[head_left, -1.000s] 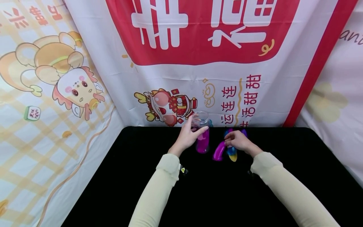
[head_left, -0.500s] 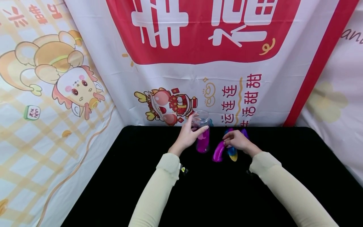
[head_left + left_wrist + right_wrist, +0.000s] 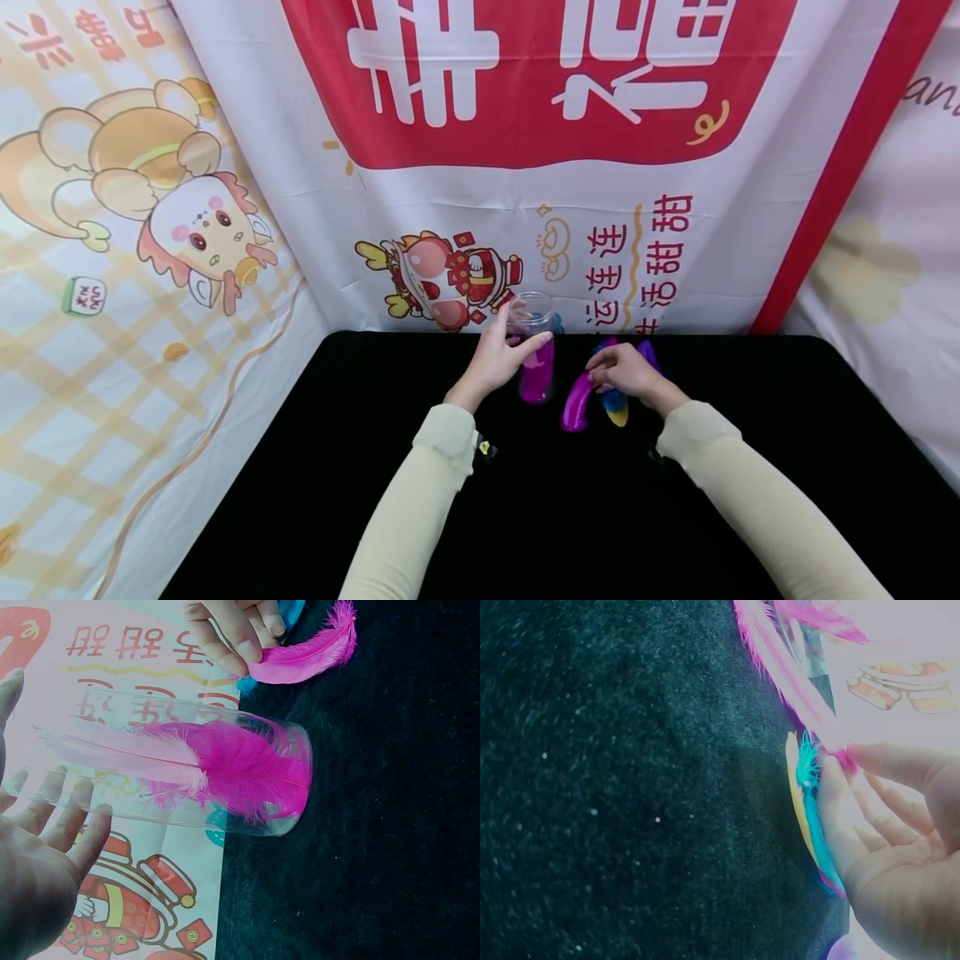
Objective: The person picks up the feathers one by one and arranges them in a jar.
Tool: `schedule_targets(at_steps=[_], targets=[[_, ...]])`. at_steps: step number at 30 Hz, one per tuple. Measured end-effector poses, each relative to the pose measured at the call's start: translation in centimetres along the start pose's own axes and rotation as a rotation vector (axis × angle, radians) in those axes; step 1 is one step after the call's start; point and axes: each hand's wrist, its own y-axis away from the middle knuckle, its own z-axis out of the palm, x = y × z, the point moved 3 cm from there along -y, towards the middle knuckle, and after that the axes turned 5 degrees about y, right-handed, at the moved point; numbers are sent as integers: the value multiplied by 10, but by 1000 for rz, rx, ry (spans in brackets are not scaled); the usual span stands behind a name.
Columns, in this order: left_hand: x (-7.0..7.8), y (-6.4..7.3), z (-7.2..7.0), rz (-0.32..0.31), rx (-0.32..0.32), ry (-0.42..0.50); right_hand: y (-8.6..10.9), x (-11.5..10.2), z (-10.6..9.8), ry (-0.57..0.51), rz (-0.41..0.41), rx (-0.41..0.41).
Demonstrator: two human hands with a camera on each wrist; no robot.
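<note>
In the head view my left hand (image 3: 495, 357) grips a clear cylindrical jar (image 3: 534, 312) near its open top, thumb on the near side and fingers round the back. Magenta and paler pink feathers (image 3: 251, 772) fill its lower part. To the right, my right hand (image 3: 632, 372) pinches a magenta feather (image 3: 576, 408) by one end between thumb and fingertips. This feather hangs downward, curved, its fluffy end lowest. Below the right hand lie a blue feather (image 3: 821, 836) and a yellow feather (image 3: 798, 802). A purple feather (image 3: 648, 353) shows behind that hand.
A black cloth-covered table (image 3: 585, 517) lies beneath both hands. Close behind the jar hangs a white and red printed cloth backdrop (image 3: 442, 200). Another printed cloth (image 3: 142, 350) rises along the left side.
My right hand has shifted slightly left, drawing the magenta feather a little lower and away from the other feathers. The left hand and jar have stayed in place.
</note>
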Motion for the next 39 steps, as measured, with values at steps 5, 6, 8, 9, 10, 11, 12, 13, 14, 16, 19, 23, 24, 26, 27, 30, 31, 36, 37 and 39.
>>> schedule_targets(at_steps=[5, 6, 8, 9, 10, 11, 12, 13, 14, 16, 19, 23, 24, 26, 27, 30, 31, 36, 37, 39], targets=[[0, -1, 0, -2, -6, 3, 0, 0, -1, -5, 0, 8], [0, -1, 0, -2, -6, 2, 0, 0, 0, -6, -3, 7], [0, 0, 0, -1, -4, 2, -1, 1, 0, -11, -3, 9], [-1, 0, 0, -1, -2, 1, -1, 2, 1, -18, 2, 13], [-1, 1, 0, -1, 1, 2, -1, 3, 1, -24, 7, 16], [-1, 1, 0, -1, 2, 3, -1, 3, 1, -26, 5, 18], [-2, 1, 0, -2, 1, 3, 0, 3, 1, -28, 4, 18], [-2, 2, 0, -3, 1, 3, 0, 4, 1, -34, 10, 22], [-3, 2, 0, -4, 0, 4, 0, 4, 1, -36, 9, 20], [-4, 3, 0, -4, -1, 4, 1, 4, 0, -42, 13, 24], [-4, 2, 0, 0, 0, 2, 2, 2, -2, -45, 7, 29], [-2, 0, 0, 10, 5, -3, 2, -1, -6, -61, -3, 42], [-2, 0, 0, 11, 5, -3, 2, -2, -6, -63, -6, 46], [-2, 0, 0, 12, 3, -3, 2, -3, -6, -69, -9, 52], [-2, 1, 0, 11, 2, -3, 2, -2, -6, -73, -9, 57], [-3, 1, 0, 6, -2, -2, 3, -2, -7, -63, -10, 74], [-3, 1, 0, 6, -3, -2, 4, -2, -7, -61, -12, 76], [-2, 1, 0, 10, -3, 0, 5, -7, -10, -62, -23, 86], [-1, 1, 0, 11, -2, 0, 6, -8, -11, -66, -24, 87], [-1, 0, 0, 13, -2, 1, 6, -11, -13, -76, -28, 88]])
